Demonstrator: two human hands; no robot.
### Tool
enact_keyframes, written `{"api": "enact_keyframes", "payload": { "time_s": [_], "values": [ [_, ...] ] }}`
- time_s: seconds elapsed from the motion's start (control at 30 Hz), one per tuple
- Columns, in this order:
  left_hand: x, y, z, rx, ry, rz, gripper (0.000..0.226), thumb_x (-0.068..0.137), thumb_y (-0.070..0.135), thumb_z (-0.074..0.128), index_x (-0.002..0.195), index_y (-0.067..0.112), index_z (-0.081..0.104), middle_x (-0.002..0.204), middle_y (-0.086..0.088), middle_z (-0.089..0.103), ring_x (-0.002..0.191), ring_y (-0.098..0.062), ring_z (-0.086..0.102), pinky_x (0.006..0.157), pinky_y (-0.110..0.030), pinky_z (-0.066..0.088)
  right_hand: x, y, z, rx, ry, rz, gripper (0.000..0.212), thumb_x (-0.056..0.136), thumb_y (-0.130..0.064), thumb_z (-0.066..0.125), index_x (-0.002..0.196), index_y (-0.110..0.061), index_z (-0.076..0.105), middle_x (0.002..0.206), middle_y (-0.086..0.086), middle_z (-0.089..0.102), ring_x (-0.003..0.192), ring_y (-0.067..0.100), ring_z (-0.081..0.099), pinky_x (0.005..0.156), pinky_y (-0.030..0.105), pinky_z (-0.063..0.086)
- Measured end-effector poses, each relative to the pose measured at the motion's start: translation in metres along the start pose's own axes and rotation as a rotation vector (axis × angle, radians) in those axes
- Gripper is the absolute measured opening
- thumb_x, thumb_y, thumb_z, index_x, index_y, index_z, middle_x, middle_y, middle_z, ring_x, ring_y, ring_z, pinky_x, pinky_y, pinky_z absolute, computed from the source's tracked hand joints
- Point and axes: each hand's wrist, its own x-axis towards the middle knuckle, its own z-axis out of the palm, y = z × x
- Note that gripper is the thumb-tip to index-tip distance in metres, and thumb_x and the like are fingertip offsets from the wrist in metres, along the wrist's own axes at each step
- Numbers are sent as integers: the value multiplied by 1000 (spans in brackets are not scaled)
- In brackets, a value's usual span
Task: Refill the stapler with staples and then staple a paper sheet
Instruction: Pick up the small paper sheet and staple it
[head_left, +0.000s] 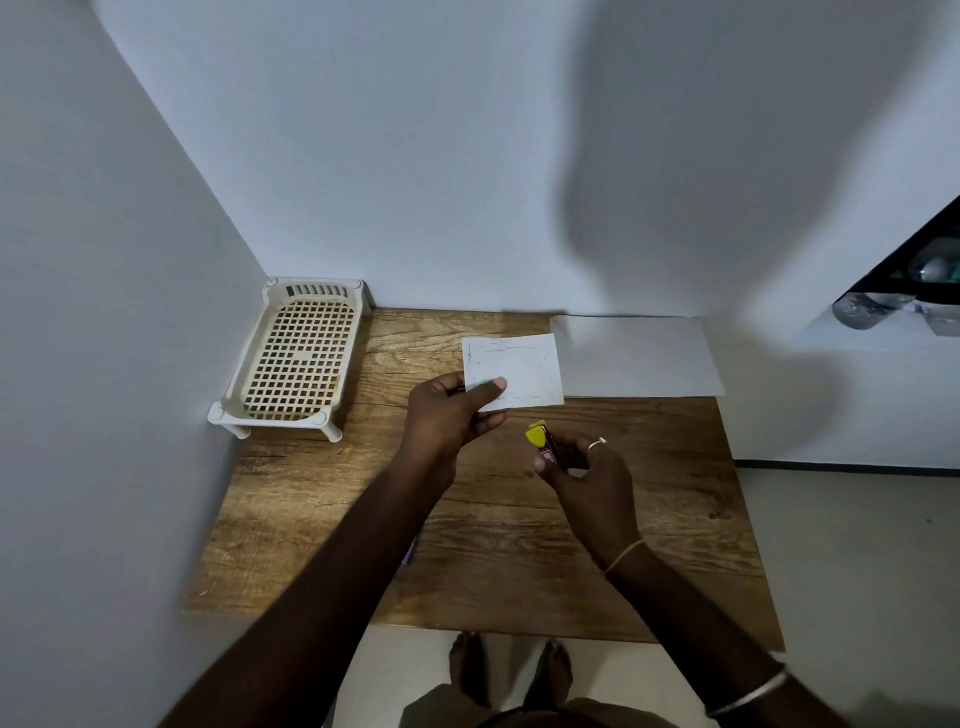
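Observation:
My left hand (452, 413) pinches the lower left corner of a small white paper sheet (522, 371) and holds it above the wooden table (493, 545). Many staples line the sheet's edges. My right hand (587, 478) grips a small dark stapler (543, 441) with a yellow end, just below and right of the sheet. The stapler's nose points up toward the sheet's lower edge but does not touch it. My fingers hide most of the stapler's body.
A cream plastic mesh basket (296, 358) on short legs stands at the table's back left, against the walls. A larger white paper sheet (639, 358) lies at the back right. A small blue object (410, 551) peeks out under my left forearm. Beyond the table's front edge are my bare feet.

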Motion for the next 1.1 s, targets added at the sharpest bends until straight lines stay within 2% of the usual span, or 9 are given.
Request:
{"api": "enact_keyframes", "payload": {
  "time_s": [0.17, 0.27, 0.43, 0.7, 0.9, 1.03, 1.1],
  "values": [
    [0, -4, -1, 10, 3, -9, 25, 85, 8, 80, 109, 1, 74, 103, -10, 80, 90, -24, 78, 75, -31, 64, 10, 34, 9, -481, -44, -194, 30, 84, -9, 76, 111, -22, 74, 103, 0, 69, 95, 17, 64, 80, 35, 55],
    [-2, -7, -1, 10, 10, -15, 27, 85, 7, 80, 110, 0, 74, 104, -11, 79, 91, -25, 78, 74, -31, 64, 13, 53, 12, -665, -131, -209, 31, 87, -10, 73, 117, -20, 72, 109, 1, 67, 100, 19, 61, 80, 33, 55],
    [-5, -12, -2, 18, 12, -18, 27, 85, 6, 80, 110, -1, 73, 104, -13, 79, 91, -25, 78, 72, -30, 63, 14, 74, 14, -796, -239, -242, 41, 89, -6, 68, 127, -21, 67, 117, 1, 65, 105, 18, 59, 82, 30, 52],
    [-4, -18, -4, 24, 8, -27, 28, 85, 7, 79, 112, 1, 73, 103, -11, 79, 94, -25, 78, 73, -31, 63, 17, 86, 14, -821, -282, -264, 42, 86, -7, 71, 125, -23, 68, 114, 0, 65, 104, 18, 58, 82, 30, 51],
    [-2, -18, -5, 28, -1, -21, 28, 85, 8, 80, 112, 1, 73, 104, -11, 79, 93, -24, 78, 75, -32, 63, 19, 92, 12, -747, -304, -282, 42, 83, -9, 76, 124, -19, 70, 114, 5, 67, 104, 25, 61, 84, 38, 52],
    [-1, -17, -5, 22, 7, -24, 31, 85, 8, 80, 114, -1, 72, 105, -13, 79, 93, -25, 78, 76, -33, 64, 19, 89, 9, -721, -289, -226, 50, 85, -18, 77, 133, -18, 64, 128, 7, 64, 117, 26, 58, 97, 38, 49],
    [0, -16, -5, 20, 8, -20, 30, 85, 8, 80, 113, -1, 72, 105, -13, 79, 93, -25, 78, 75, -33, 64, 20, 80, 5, -630, -206, -176, 43, 90, -19, 71, 133, -17, 64, 130, 7, 64, 119, 21, 58, 101, 36, 49]
  ]
}}
